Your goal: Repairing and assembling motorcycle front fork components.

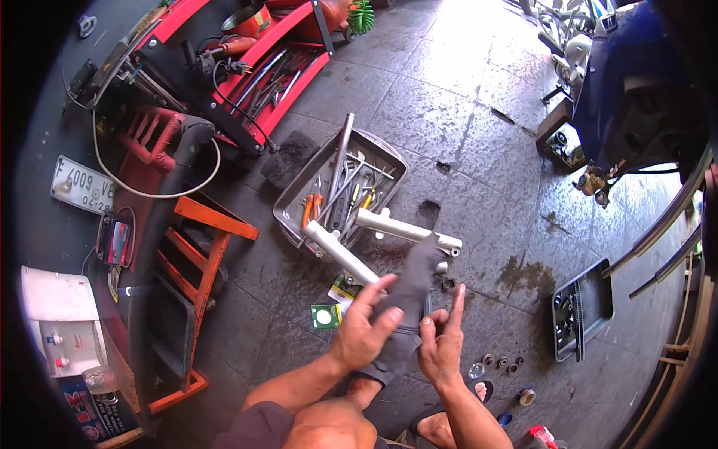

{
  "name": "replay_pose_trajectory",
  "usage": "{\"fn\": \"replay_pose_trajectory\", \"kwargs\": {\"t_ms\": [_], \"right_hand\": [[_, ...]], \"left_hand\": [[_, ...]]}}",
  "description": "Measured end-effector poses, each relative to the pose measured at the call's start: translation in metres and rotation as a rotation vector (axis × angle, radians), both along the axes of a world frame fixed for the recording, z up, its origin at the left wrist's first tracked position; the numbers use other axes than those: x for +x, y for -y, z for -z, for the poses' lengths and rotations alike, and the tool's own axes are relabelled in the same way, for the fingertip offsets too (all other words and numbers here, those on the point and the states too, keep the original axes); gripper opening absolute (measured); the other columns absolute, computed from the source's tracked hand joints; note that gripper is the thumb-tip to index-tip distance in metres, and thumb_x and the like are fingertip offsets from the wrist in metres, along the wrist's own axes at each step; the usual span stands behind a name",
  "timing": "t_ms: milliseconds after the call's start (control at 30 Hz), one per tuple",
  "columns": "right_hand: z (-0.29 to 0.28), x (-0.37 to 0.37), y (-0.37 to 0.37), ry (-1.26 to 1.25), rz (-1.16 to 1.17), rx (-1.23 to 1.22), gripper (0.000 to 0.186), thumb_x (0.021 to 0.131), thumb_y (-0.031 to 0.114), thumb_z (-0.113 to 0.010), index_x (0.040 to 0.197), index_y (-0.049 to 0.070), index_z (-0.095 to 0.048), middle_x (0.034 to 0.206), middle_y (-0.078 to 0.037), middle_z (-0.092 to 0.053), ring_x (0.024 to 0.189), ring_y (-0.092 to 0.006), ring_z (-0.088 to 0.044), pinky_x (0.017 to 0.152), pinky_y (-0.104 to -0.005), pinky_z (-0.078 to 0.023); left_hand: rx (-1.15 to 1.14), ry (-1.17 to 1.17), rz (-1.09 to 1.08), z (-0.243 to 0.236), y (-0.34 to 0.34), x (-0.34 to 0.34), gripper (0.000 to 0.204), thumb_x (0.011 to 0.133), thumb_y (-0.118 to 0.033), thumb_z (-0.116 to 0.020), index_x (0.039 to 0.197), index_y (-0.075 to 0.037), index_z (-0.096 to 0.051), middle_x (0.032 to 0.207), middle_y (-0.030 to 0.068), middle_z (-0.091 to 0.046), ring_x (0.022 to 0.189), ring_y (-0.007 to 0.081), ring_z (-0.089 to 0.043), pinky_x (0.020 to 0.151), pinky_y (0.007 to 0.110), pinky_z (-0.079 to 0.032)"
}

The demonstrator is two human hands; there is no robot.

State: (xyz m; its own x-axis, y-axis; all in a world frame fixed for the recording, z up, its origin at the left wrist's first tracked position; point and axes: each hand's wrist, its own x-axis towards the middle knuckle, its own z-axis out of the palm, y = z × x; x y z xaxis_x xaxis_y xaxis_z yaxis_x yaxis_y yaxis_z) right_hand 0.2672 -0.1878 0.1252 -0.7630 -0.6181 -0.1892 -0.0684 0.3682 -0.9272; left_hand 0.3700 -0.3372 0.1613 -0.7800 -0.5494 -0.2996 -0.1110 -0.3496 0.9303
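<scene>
A grey cloth [407, 299] is stretched lengthwise between my two hands, its far end near two silver motorcycle fork legs. My left hand [359, 333] is beside the cloth with thumb and fingers spread. My right hand [443, 348] pinches the cloth's right edge, index finger pointing away from me. A slim dark piece above the right thumb is too small to identify. One fork leg [340, 251] points toward my left hand; the other fork leg [411, 230] slants right. Both rest partly on the tool tray [288, 198]. A small dark ring [449, 284] lies beyond my right fingertip.
Wrenches, screwdrivers and orange-handled pliers [310, 208] fill the tray. Green-and-white packets [325, 316] lie left of my hands. Several small round parts [501, 361] are near my foot. A red tool cart [269, 75] and orange metal frame [217, 266] stand left; a dark tray [598, 322] lies right.
</scene>
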Motion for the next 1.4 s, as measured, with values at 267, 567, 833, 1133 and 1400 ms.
{"fn": "replay_pose_trajectory", "kwargs": {"t_ms": [267,567,833,1133,1400], "right_hand": [[-0.008,0.008,-0.003,-0.263,-0.649,0.439,0.017,0.081,0.014,-0.067,0.087,-0.001,-0.072,0.072,-0.024,-0.07,0.072,-0.0469,-0.072,0.067,-0.0565,-0.058],[0.006,0.009,-0.02,0.893,-0.264,0.026,0.039,0.097,0.01,-0.065,0.133,-0.004,-0.066,0.11,-0.009,-0.066,0.098,-0.0226,-0.063,0.091,-0.0395,-0.052],[0.009,0.024,0.054,0.174,0.096,-0.231,0.035,0.101,0.011,-0.063,0.134,-0.001,-0.061,0.115,-0.016,-0.058,0.108,-0.0266,-0.06,0.097,-0.0368,-0.049],[-0.041,0.026,0.121,0.232,-0.105,-0.374,0.033,0.105,0.019,-0.065,0.128,-0.004,-0.07,0.132,-0.021,-0.069,0.119,-0.0256,-0.068,0.102,-0.0364,-0.053],[0.0,-0.077,-0.041,0.163,-0.604,0.353,0.03,0.1,0.029,-0.067,0.115,0.003,-0.071,0.104,-0.022,-0.077,0.1,-0.0385,-0.075,0.093,-0.046,-0.058]], "left_hand": [[0.349,0.231,-0.001,0.061,-0.026,-0.034,0.04,0.106,-0.026,-0.067,0.134,0.002,-0.065,0.118,0.0065,-0.071,0.105,0.0133,-0.064,0.094,0.03,-0.052],[0.385,0.071,-0.186,0.056,-0.023,-0.031,0.04,0.112,-0.038,-0.055,0.101,-0.006,-0.076,0.091,-0.0032,-0.071,0.083,0.0059,-0.062,0.075,0.026,-0.051],[0.163,-0.002,-0.021,0.04,-0.008,-0.018,0.054,0.111,-0.034,-0.057,0.147,0.005,-0.05,0.14,0.012,-0.056,0.13,0.0209,-0.051,0.117,0.035,-0.036],[-0.865,0.243,-0.604,0.025,0.101,-0.018,0.038,0.104,-0.033,-0.064,0.116,0.002,-0.069,0.097,0.016,-0.075,0.089,0.0315,-0.072,0.08,0.04,-0.054],[-1.451,0.825,0.173,0.137,0.244,-0.082,0.033,0.087,-0.032,-0.081,0.111,-0.011,-0.074,0.117,0.0146,-0.069,0.112,0.0371,-0.065,0.096,0.052,-0.052]]}}
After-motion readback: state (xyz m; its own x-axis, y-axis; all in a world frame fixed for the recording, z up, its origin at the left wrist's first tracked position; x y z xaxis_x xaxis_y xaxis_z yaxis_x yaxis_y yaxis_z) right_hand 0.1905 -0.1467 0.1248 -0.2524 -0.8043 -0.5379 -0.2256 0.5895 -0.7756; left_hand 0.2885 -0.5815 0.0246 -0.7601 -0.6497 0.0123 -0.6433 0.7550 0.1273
